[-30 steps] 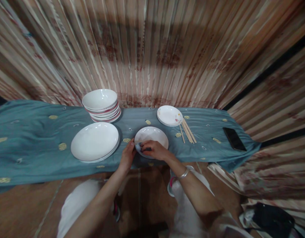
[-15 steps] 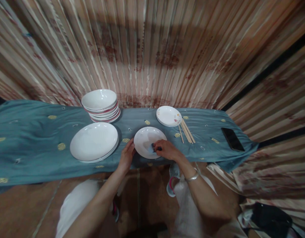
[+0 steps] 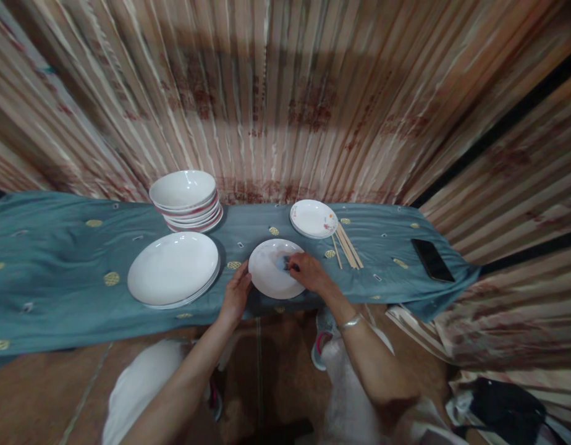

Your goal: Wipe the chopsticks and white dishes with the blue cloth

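Observation:
A round white plate (image 3: 269, 281) lies on the cloth-covered table near its front edge. My left hand (image 3: 237, 290) grips the plate's left rim, fingers against the edge. Over the right part of the plate, my right hand (image 3: 306, 272) is closed on a small dark thing with a light blue patch (image 3: 282, 262) at its end. That end is against the plate's inner surface; most of the thing is hidden by the fingers and its kind cannot be made out. A silver bangle circles the right wrist.
Left of the plate is a stack of larger white plates (image 3: 172, 272), with stacked red-banded bowls (image 3: 183, 191) behind. Small flowered plates (image 3: 313, 217) and several chopsticks (image 3: 348, 247) lie at the back right. A black phone (image 3: 432, 260) rests by the right edge. A curtain (image 3: 276, 93) hangs behind.
My right hand has moved slightly away from me across the plate, with the small dark thing still in it. My left hand keeps its place on the rim.

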`<state>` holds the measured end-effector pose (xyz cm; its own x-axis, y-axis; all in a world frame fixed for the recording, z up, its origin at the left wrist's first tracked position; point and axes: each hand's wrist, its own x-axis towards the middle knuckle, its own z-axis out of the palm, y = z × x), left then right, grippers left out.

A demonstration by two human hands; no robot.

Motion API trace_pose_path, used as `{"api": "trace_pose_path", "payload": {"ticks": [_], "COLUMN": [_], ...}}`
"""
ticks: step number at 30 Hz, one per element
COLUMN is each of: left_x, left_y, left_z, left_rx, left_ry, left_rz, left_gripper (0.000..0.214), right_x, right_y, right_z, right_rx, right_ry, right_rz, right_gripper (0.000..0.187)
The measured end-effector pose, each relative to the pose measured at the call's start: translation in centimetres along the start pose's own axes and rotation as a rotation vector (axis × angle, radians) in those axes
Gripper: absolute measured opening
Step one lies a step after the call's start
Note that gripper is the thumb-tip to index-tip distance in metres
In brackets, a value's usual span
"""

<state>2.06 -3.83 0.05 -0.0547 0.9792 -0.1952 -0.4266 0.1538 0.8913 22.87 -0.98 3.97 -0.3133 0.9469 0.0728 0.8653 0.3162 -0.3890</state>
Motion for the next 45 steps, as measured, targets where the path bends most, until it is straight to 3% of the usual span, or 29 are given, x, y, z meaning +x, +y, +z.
{"api": "trace_pose_path", "payload": {"ticks": [11,20,26,31,36,45], "left_x": [0.1,0.3,0.5,0.7,0.6,0.4], "left_y": [-0.2,-0.5,-1.0,-1.3,-1.2,-0.9], "left_z": [0.1,-0.3,-0.6,-0.7,-0.8,-0.8], "left_rx": [-0.008,0.041,0.044,0.078,0.068,0.055], "left_ry": [0.007,-0.024,-0.001,-0.016,-0.028,-0.097], "left_rz": [0.009,0.026,0.028,0.038,0.045,0.042], "left_gripper": [0.048,0.051,0.053,0.051,0.053,0.056], "right_x": [1.7,1.3,0.8,2.0,3.8,4.3], "right_y": [-0.7,-3.1,-4.7,-5.5,-5.4,-2.7], "right_z": [2.6,3.1,4.4,4.6,4.2,1.6], "right_rx": [0.118,0.225,0.241,0.161,-0.072,-0.374], "right_ry": [0.120,0.100,0.137,0.178,0.168,0.147], "right_rz": [-0.115,-0.269,-0.380,-0.436,-0.373,-0.048], "right_gripper": [0.019,0.024,0.044,0.054,0.050,0.041]}}
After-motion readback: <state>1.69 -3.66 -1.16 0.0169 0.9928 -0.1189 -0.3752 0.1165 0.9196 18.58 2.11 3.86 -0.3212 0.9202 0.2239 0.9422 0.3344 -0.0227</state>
